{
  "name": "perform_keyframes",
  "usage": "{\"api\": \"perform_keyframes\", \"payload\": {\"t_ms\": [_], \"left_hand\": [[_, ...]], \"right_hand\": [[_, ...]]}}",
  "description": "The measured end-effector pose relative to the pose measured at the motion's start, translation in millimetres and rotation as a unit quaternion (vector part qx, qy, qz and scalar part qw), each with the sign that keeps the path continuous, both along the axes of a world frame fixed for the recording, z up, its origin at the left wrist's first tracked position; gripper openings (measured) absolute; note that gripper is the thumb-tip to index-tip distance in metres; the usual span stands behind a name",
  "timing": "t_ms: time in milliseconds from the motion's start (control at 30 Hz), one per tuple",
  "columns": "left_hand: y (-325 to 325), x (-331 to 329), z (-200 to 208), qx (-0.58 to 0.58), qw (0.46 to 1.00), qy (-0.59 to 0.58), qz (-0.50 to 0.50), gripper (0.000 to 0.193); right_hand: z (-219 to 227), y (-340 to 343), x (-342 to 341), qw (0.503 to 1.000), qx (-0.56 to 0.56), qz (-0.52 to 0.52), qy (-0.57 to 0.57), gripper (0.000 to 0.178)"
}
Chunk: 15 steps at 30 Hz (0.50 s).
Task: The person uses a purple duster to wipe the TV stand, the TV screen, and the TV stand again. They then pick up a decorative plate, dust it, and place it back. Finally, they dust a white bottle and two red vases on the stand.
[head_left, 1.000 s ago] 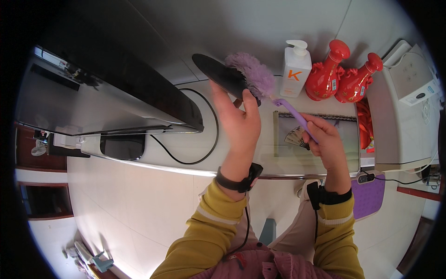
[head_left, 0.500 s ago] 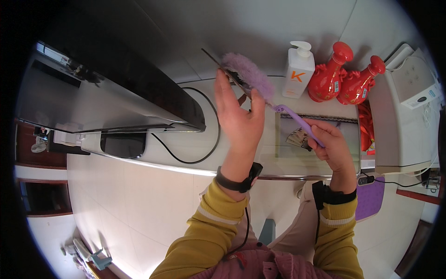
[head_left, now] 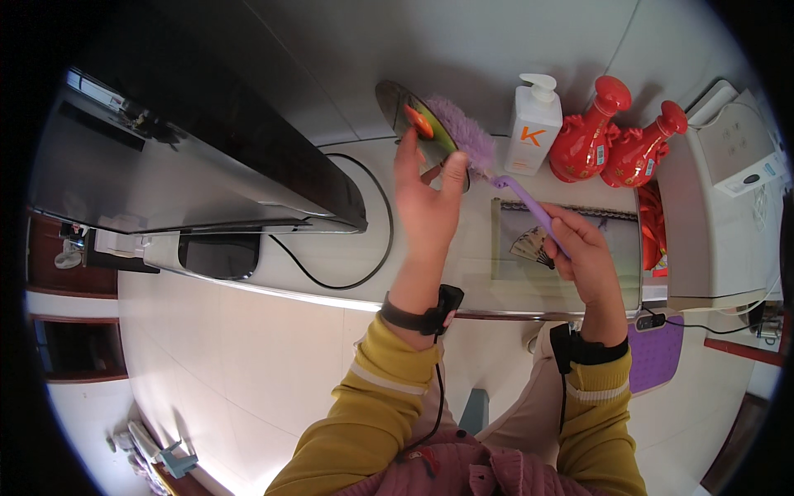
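From the head view, looked down on a pale table top [head_left: 475, 264], with a black screen [head_left: 248, 132] to the left and a white pump bottle [head_left: 529, 145] and two red bottles [head_left: 581, 145] to the right. Held a tilted round disc [head_left: 436, 139] raised above the table in the left hand [head_left: 426, 207], and a duster by its purple handle [head_left: 533, 208] in the right hand [head_left: 585, 255]. Brought the fluffy lilac head [head_left: 466, 128] up to the far face of the disc; could not tell how hard it pressed there.

For good dusting, called for a steady hold near the rim and soft, even strokes from edge to edge, with swings short enough to clear the pump bottle. Seemed better to turn the disc in the left hand than to stretch with the right. Risked tipping the disc out of the pinch with too strong a push.

Pinched the disc between the left thumb, at its near right edge, and the spread left fingers, set against the green and orange patterned face, opposite the fluff. Curled the right fingers around the lower part of the handle, with the thumb along it.
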<state>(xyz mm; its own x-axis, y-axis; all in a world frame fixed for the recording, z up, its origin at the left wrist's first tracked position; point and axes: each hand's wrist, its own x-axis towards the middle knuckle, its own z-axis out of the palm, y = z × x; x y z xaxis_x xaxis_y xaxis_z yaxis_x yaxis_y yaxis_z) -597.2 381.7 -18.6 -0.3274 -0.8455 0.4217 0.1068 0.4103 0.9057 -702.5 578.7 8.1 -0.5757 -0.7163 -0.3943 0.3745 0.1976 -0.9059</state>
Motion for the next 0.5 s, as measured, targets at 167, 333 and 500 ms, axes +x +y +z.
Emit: {"api": "perform_keyframes", "payload": {"t_ms": [167,333,500], "left_hand": [[-12.2,10.2,-12.3,0.207,0.976,0.045,-0.039,0.048],[-19.1,14.4,-20.3,0.222,0.971,-0.092,-0.008,0.046],[-12.8,11.4,-20.8,0.339,0.931,-0.124,-0.053,0.059]], "right_hand": [[-1.4,0.4,0.5,1.000,-0.013,-0.003,0.010,0.033],[-2.8,-0.1,1.3,1.000,-0.012,-0.007,0.018,0.033],[-7.7,-0.6,1.0,0.999,-0.020,0.000,0.034,0.033]]}}
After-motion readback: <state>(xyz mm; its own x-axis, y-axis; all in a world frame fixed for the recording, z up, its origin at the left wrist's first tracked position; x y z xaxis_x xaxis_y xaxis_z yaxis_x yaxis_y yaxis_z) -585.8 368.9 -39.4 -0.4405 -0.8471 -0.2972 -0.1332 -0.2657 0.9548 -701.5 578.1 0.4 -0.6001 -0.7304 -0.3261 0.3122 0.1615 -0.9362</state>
